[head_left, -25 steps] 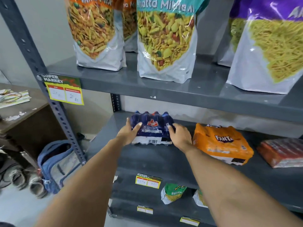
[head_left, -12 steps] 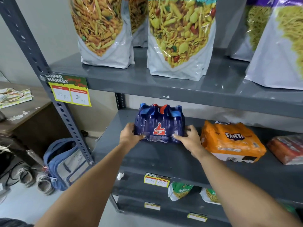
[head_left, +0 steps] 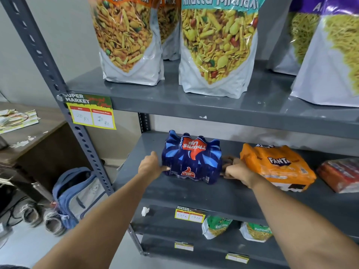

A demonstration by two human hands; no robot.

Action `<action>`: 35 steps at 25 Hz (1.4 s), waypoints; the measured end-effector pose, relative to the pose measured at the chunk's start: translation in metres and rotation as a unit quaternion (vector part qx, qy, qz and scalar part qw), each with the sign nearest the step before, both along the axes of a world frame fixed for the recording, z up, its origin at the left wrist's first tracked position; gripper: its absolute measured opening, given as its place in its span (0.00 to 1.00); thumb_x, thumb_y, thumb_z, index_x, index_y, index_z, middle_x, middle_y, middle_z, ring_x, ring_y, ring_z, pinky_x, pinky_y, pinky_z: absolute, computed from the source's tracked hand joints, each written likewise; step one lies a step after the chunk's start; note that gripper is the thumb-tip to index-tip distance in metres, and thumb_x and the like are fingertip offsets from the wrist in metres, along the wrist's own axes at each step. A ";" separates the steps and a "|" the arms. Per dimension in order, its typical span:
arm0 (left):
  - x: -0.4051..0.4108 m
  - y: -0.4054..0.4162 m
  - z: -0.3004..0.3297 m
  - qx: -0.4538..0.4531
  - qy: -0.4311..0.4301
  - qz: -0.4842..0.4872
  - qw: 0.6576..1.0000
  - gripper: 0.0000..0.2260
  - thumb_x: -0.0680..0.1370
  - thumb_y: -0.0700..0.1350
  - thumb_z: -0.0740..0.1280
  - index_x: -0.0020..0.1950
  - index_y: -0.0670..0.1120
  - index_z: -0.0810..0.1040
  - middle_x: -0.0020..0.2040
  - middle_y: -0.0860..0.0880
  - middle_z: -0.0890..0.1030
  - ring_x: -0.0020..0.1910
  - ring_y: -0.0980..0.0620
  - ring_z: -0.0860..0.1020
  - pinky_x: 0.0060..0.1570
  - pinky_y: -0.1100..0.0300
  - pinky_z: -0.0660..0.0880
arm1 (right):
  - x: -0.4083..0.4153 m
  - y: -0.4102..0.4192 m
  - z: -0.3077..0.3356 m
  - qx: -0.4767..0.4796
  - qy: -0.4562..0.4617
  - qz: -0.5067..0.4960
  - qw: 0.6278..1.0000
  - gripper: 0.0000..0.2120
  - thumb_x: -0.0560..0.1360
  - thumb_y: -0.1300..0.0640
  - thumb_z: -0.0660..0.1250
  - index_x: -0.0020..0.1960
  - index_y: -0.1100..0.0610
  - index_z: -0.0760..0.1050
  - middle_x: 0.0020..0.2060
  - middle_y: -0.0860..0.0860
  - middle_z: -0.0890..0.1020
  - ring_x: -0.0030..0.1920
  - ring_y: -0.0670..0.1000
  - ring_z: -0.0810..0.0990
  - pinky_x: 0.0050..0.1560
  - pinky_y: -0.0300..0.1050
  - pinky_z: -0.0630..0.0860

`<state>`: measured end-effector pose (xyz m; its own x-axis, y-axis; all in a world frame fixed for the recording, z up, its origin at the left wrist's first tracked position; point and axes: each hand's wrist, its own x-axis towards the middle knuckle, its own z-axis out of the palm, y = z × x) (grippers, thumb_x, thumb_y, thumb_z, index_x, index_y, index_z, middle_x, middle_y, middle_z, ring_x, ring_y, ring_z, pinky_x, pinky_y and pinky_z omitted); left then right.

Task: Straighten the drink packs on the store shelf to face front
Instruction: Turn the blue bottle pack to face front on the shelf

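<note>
Two bare hands grip a blue Thums Up drink pack [head_left: 191, 159] on a grey store shelf [head_left: 194, 193].

The left hand [head_left: 150, 166] clasps its left side, the right hand [head_left: 236, 170] its right side; an orange Fanta pack [head_left: 277, 167] lies just beside the right hand.

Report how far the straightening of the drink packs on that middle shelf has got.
Done: nothing looks finished. In hand: the blue Thums Up pack is gripped at its sides by the left hand and right hand, standing on the shelf, its large top logo reading upside down. Left: the orange Fanta pack lies slumped at an angle, and the red pack beyond it also lies skewed.
</note>
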<state>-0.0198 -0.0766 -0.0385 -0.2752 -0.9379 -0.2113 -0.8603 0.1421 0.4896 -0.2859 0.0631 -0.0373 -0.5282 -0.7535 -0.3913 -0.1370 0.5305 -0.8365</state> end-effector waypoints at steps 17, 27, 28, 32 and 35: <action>-0.039 0.065 -0.006 0.019 0.488 -0.041 0.872 0.20 0.77 0.52 0.69 0.66 0.52 0.70 0.60 0.53 0.79 0.58 0.53 0.81 0.55 0.55 0.80 | 0.032 -0.018 -0.009 0.089 0.031 0.127 0.987 0.30 0.78 0.70 0.50 0.34 0.51 0.86 0.55 0.51 0.83 0.61 0.54 0.77 0.60 0.47 0.78; 0.001 -0.018 0.027 0.125 0.391 0.123 0.903 0.21 0.74 0.62 0.67 0.59 0.49 0.78 0.53 0.49 0.82 0.52 0.48 0.79 0.50 0.55 0.73 | 0.040 -0.068 0.034 -0.088 0.107 0.060 0.989 0.24 0.78 0.35 0.54 0.67 0.49 0.70 0.62 0.54 0.79 0.60 0.56 0.78 0.60 0.52 0.75; 0.001 -0.026 0.034 0.129 0.389 0.142 0.901 0.18 0.75 0.59 0.68 0.59 0.49 0.78 0.53 0.49 0.81 0.51 0.47 0.79 0.51 0.54 0.74 | 0.041 -0.065 0.032 -0.073 0.160 0.076 0.981 0.27 0.77 0.33 0.53 0.67 0.49 0.69 0.61 0.56 0.81 0.59 0.59 0.80 0.60 0.54 0.76; -0.004 -0.042 0.054 0.072 0.352 0.161 0.919 0.16 0.78 0.52 0.66 0.61 0.46 0.79 0.56 0.43 0.83 0.53 0.41 0.82 0.56 0.46 0.80 | 0.052 -0.053 0.034 -0.064 0.281 0.128 0.949 0.25 0.78 0.35 0.54 0.66 0.51 0.68 0.57 0.55 0.83 0.57 0.60 0.81 0.59 0.52 0.76; -0.001 -0.031 0.058 0.037 0.289 0.158 0.943 0.17 0.81 0.50 0.58 0.67 0.45 0.75 0.59 0.40 0.80 0.52 0.39 0.81 0.55 0.48 0.79 | 0.072 -0.040 0.037 -0.081 0.284 0.152 0.943 0.27 0.75 0.32 0.54 0.64 0.50 0.68 0.55 0.54 0.84 0.54 0.58 0.83 0.57 0.53 0.79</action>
